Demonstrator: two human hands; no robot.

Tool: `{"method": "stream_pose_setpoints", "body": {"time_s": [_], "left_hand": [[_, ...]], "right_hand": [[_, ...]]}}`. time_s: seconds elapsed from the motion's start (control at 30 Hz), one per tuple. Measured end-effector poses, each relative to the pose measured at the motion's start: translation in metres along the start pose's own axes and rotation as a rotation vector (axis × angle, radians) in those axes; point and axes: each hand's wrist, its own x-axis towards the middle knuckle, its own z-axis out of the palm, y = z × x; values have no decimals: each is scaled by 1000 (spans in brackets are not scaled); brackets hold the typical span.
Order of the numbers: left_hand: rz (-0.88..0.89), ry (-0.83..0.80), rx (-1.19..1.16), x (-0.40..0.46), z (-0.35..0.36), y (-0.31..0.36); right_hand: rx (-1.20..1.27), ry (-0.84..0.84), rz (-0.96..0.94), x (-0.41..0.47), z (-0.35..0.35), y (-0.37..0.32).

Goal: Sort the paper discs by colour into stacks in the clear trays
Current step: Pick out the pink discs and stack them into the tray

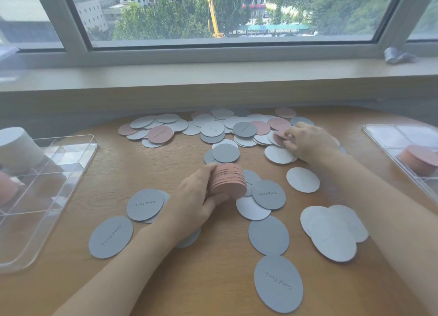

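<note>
Pink discs [228,181] sit as a thick stack on edge in our left hand [198,198], the fingers [208,171] curled over its top and the thumb under its near side, held just above the wooden bench [189,275]. Beyond that stack and to its right, our right hand [308,145] pinches a single pink disc [279,136] at the edge of the far heap [213,128], where white, grey and pink discs overlap. Around the stack lie loose grey discs [269,194], some stamped "Good Luck", and white discs [331,232] nearer us on the right. Far left of the stack stands a clear tray [78,168] with dividers, holding a tall white stack [19,147] and a pink one [7,188]. Far right of it, a second clear tray [379,135] holds another pink stack [418,160]. Behind the heap runs the window sill [213,73].
</note>
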Motion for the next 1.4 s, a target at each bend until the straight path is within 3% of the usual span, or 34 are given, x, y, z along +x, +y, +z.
{"method": "stream_pose_setpoints", "body": {"time_s": [0.4,0.67,0.8,0.87,0.97,1.1,1.27,1.4], "left_hand": [[-4,0,-9,0,0,1],[1,7,-23,0,0,1],[3,7,-26,-1,0,0],[0,9,-31,-1,0,0],[1,16,-38,-1,0,0],[2,14,-65,-2,0,0],[-56,-4,-118,-2,1,-4],[-31,-13,-86,-1,3,-5]], "right_hand": [[-106,-9,-27,0,1,-4],[-35,200,32,0,5,2],[114,473,57,-11,-7,9],[304,560,58,-25,-17,-2],[648,435,-45,-56,-26,-40],[879,225,-103,-82,-18,-86],[1014,149,-101,-84,-10,-102],[959,132,-195,-89,-1,-105]]}}
